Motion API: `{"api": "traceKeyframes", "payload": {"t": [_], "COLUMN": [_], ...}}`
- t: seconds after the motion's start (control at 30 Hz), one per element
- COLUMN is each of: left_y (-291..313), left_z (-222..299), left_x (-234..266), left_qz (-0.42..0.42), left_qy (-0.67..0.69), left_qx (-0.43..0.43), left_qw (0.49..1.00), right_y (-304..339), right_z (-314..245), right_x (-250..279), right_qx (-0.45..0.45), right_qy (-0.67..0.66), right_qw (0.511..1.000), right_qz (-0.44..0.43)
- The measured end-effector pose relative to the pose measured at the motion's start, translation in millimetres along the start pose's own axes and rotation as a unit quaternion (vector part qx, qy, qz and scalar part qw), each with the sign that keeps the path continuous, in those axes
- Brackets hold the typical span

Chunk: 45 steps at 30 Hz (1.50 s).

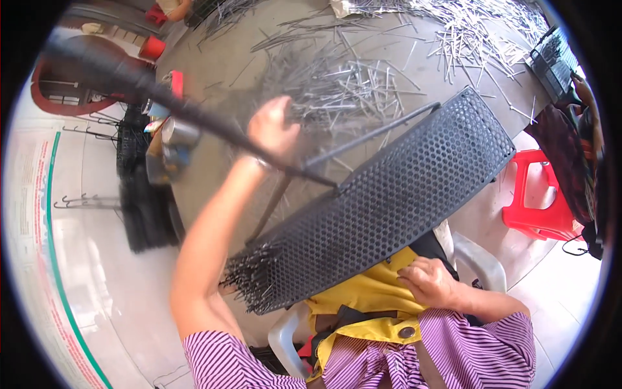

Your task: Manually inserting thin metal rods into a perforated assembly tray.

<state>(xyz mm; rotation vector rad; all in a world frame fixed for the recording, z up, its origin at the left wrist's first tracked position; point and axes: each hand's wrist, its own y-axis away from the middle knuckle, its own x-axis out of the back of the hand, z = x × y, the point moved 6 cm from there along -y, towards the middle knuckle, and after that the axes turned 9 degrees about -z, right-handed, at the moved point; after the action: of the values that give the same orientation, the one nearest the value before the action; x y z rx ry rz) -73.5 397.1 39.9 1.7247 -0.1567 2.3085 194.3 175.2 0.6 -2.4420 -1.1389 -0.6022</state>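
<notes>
My left hand [272, 126] is raised over the table and closed around a long black rod [194, 117]. The rod runs from the blurred upper left down to a black perforated metal panel [389, 201]. The panel slants across my lap, with thin rod legs joined to its upper side. A bunch of thin dark pins [249, 275] sticks out at its lower left end. My right hand [431, 282] rests with bent fingers on a yellow apron [369, 298] just under the panel's lower edge, holding nothing.
The round grey table [220, 71] carries several heaps of loose metal pins [343, 84] and tins [175, 139] at its left edge. Black racks [139, 194] stand on the floor at left. At right are a red stool [538, 207], a white chair [479, 259], another perforated panel [554, 61] and a seated person [570, 149].
</notes>
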Motion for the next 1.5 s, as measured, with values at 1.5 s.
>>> {"api": "traceKeyframes", "payload": {"t": [1.5], "left_y": [-66], "left_z": [-31], "left_x": [-48], "left_qz": [-0.151], "left_qy": [-0.085], "left_qx": [0.198], "left_qw": [0.965], "right_y": [14], "right_z": [14], "right_x": [-24], "right_qx": [-0.187], "right_qy": [-0.149], "right_qw": [0.967], "right_qz": [-0.087]}}
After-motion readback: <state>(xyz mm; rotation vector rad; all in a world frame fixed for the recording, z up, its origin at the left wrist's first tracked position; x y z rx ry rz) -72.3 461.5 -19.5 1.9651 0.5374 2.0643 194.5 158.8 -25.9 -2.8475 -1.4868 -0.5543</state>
